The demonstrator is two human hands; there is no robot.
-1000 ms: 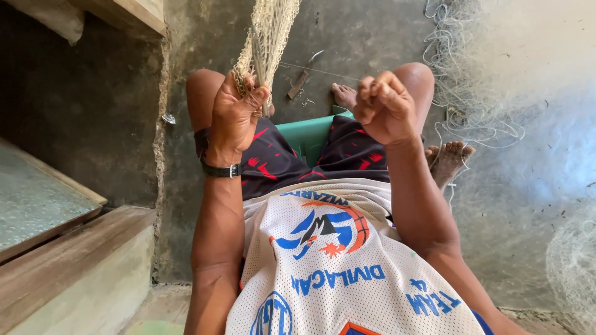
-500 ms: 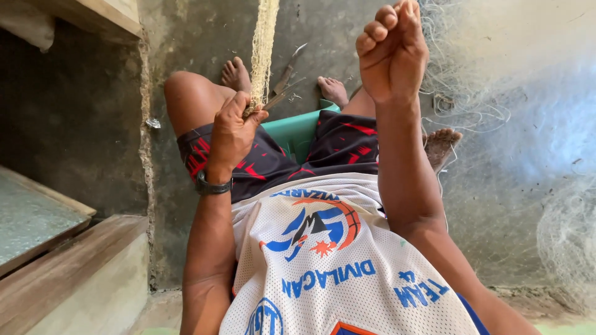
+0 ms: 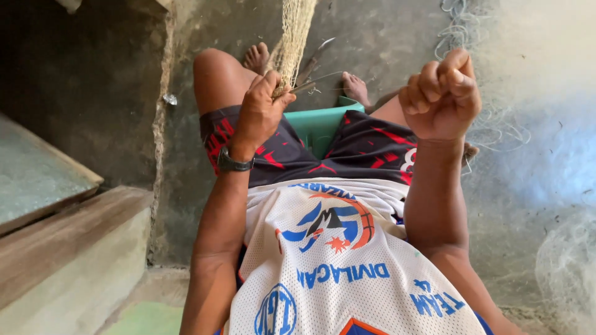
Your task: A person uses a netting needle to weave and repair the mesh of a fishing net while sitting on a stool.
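Note:
A beige fishing net [image 3: 297,34] hangs down in a narrow bundle in front of my knees. My left hand [image 3: 261,110], with a dark watch on its wrist, pinches the lower end of that bundle. My right hand [image 3: 442,93] is raised to the right as a closed fist, well apart from the net. A thin twine [image 3: 323,77] stretches from the pinched spot toward the fist. A slim pointed netting tool [image 3: 314,59] shows just behind the net near the floor.
I sit on a green plastic stool [image 3: 318,123], bare feet [image 3: 256,57] on the concrete floor. A wooden step [image 3: 68,239] and a dark recess are on the left. Loose clear netting [image 3: 475,37] lies at the right, with more heaped at the lower right [image 3: 566,263].
My right hand has pulled away from my left, up and out to the right, drawing the twine taut. My left hand kept its hold on the net.

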